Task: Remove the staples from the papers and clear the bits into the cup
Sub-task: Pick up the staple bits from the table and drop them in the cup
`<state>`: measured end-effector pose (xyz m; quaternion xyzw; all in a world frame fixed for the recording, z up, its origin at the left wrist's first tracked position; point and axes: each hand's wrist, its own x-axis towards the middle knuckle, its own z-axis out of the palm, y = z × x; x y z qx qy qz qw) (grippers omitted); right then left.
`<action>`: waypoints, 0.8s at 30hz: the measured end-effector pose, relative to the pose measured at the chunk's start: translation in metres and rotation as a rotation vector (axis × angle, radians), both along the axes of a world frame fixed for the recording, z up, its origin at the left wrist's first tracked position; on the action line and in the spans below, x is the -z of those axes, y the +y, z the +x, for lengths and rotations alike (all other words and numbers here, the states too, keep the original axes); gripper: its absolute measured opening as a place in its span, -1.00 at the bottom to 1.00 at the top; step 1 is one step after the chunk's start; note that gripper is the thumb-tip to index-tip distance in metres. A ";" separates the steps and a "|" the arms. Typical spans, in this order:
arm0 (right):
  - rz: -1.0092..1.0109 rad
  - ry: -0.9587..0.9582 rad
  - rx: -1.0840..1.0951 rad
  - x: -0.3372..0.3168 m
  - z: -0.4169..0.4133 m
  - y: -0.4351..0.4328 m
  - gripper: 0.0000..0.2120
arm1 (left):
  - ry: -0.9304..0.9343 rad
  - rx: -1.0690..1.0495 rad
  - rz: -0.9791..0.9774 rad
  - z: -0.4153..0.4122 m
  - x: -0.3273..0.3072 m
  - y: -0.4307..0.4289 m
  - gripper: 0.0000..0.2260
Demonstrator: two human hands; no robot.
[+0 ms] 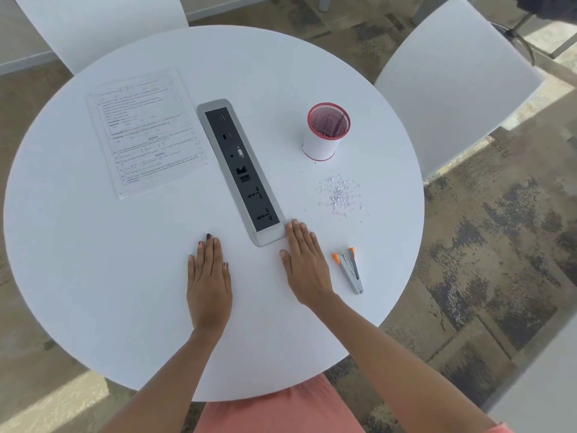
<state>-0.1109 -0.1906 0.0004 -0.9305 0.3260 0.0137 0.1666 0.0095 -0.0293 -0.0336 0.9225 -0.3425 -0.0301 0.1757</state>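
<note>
fingers (209,245) flat, extended, touching table (93,276)

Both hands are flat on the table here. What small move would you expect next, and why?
Probably the right hand slides forward to gather the scattered bits. They lie loose on the table just short of the cup, and that hand rests empty nearest them, with the staple remover set down beside it.

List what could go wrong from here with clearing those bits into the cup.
The bits lie scattered loose on the table, apart from the cup; a careless sweep may push some off the edge. Some could also slide into the socket strip. The mesh cup looks light and may tip if bumped.
</note>
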 end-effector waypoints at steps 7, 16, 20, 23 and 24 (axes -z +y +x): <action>0.020 0.035 0.139 0.002 0.019 -0.049 -0.30 | -0.006 0.000 -0.012 0.000 0.000 0.000 -0.55; 0.008 -0.160 0.467 -0.007 0.012 -0.105 -0.40 | -0.001 0.003 0.002 0.001 0.001 0.001 -0.55; 0.167 -0.073 0.849 -0.008 0.005 -0.118 -0.24 | 0.003 0.003 0.005 0.000 0.000 0.000 -0.55; 0.223 -0.060 0.790 -0.002 0.010 -0.118 -0.18 | 0.011 0.001 0.007 0.000 -0.001 0.000 -0.55; 0.218 -0.069 0.747 0.000 0.013 -0.119 -0.16 | 0.014 0.001 0.007 0.000 -0.002 0.000 -0.55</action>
